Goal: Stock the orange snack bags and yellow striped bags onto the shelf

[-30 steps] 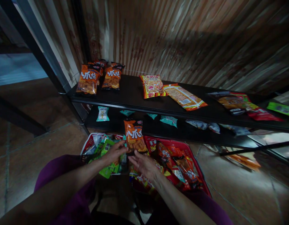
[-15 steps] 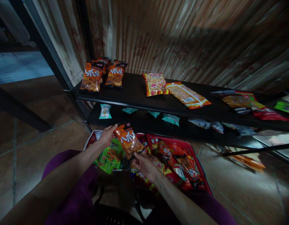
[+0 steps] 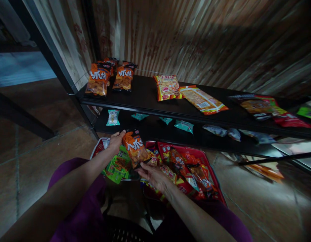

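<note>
Far left on the top shelf (image 3: 145, 101): two orange packs (image 3: 97, 80), upright-ish, leaning back, with more of the same behind them. Below, on the lower shelf (image 3: 155, 132), a pale teal sachet (image 3: 113, 117) sits near the left end, with more teal ones to its right.

Low centre, over the floor:
- left hand (image 3: 116, 139): closed on the top-left corner of the orange bag (image 3: 135, 148), fingers wrapped over the edge, thumb side toward the shelf.
- orange bag: tilted, top toward the left hand, lower end down-right. It is held clear above the basket (image 3: 208, 163), just in front of the lower shelf edge.
- green packet (image 3: 118, 166): lies under the bag and left wrist, at the basket's left end.
- right hand (image 3: 152, 172): about half open, palm up, fingers loosely spread, fingertips at the bag's lower end. It looks to be touching, but with the dim light and blur I can't tell if it pinches or only supports.

Basket: red, full of red and orange snack packs, right of both hands.

Right of centre on the top shelf: yellow bag (image 3: 167, 87), flat. Its right edge touches a long orange packet (image 3: 203, 101). Well apart, at the far right end, are dark red packs (image 3: 267, 108).
</note>
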A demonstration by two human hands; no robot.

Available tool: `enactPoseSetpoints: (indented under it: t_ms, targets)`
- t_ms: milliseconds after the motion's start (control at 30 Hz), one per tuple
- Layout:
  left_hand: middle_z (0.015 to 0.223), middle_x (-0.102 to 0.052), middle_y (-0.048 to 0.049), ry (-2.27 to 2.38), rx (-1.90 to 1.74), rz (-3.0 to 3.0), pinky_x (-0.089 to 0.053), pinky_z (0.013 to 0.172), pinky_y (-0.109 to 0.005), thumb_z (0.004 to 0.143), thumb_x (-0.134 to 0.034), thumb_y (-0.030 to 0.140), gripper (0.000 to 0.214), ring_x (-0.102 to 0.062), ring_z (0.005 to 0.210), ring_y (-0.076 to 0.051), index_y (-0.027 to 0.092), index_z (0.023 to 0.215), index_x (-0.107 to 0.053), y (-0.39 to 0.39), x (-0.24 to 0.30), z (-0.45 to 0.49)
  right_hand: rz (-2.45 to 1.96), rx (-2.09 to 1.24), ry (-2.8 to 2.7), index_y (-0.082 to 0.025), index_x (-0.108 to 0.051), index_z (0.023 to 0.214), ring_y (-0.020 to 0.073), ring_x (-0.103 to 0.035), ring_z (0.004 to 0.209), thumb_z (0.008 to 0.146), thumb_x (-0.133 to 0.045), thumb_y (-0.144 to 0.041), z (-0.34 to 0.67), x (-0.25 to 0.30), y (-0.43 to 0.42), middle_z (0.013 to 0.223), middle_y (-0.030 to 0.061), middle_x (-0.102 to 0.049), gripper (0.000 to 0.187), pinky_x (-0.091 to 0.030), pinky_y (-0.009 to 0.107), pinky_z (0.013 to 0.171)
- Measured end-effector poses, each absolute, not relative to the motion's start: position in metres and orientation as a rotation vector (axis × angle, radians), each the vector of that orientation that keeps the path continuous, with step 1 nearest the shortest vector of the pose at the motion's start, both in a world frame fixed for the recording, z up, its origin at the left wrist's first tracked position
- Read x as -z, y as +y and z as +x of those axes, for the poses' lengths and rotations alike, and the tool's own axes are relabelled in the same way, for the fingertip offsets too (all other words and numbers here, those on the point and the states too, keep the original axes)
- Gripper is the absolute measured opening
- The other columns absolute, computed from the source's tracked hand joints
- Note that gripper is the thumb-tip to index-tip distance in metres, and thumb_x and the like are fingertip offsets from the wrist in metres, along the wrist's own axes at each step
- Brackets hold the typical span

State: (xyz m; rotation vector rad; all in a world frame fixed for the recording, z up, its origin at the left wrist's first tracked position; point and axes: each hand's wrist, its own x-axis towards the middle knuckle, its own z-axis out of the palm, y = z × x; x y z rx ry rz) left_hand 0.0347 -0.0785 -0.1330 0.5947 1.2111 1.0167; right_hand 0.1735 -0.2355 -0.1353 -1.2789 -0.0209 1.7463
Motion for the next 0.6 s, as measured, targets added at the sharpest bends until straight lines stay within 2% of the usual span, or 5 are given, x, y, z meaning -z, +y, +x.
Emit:
enactPoseSetpoints:
  t_ms: [167,300,433,533,600]
  targets:
    - [0.052,-0.057,0.0045,1.216,-1.026,0.645,-0.039,0.048,-0.020,0.058,-0.078,0.038,0.034,-0.051,0.047,-0.008,0.017,0.059,-0.051,-0.081,0.138,0.036,-1.285,-1.770,-0.026,-0.017,-0.060,0.076,0.0182,-0.070,0.071,0.060,-0.083,-0.029,0.171,0.137,-0.238,0.067,0.0026,-0.070,0.031,-0.058,0.032,0.072]
    - [0.053,-0.058,0.0040,1.210,-1.010,0.651,-0.038,0.046,-0.019,0.056,-0.079,0.041,0.036,-0.050,0.046,-0.008,0.016,0.059,-0.053,-0.079,0.140,0.036,-1.273,-1.721,-0.041,-0.018,-0.056,0.066,0.0157,-0.069,0.063,0.051,-0.086,-0.022,0.172,0.140,-0.238,0.063,-0.0009,-0.068,0.034,-0.057,0.030,0.071]
    - [0.071,-0.068,-0.0027,1.148,-0.916,0.613,-0.046,0.055,-0.024,0.059,-0.078,0.046,0.039,-0.061,0.060,-0.014,0.015,0.075,-0.061,-0.081,0.134,0.036,-1.250,-1.646,-0.017,-0.018,-0.054,0.057,0.0109,-0.065,0.055,0.049,-0.086,-0.017,0.174,0.142,-0.236,0.058,-0.0037,-0.066,0.034,-0.057,0.026,0.068]
    - [0.091,-0.071,-0.0098,0.972,-0.688,0.590,-0.050,0.066,-0.028,0.067,-0.072,0.051,0.045,-0.066,0.078,-0.019,0.015,0.093,-0.065,-0.091,0.127,0.036,-1.222,-1.616,0.042,-0.018,-0.060,0.061,0.0108,-0.066,0.061,0.053,-0.084,-0.015,0.175,0.142,-0.234,0.065,-0.0015,-0.069,0.026,-0.058,0.024,0.069]
    - [0.096,-0.071,-0.0114,0.884,-0.550,0.585,-0.050,0.068,-0.029,0.068,-0.073,0.047,0.045,-0.066,0.081,-0.021,0.016,0.099,-0.065,-0.101,0.124,0.037,-1.204,-1.608,0.075,-0.017,-0.064,0.067,0.0106,-0.067,0.064,0.055,-0.083,-0.014,0.177,0.143,-0.232,0.071,0.0001,-0.070,0.023,-0.057,0.023,0.071]
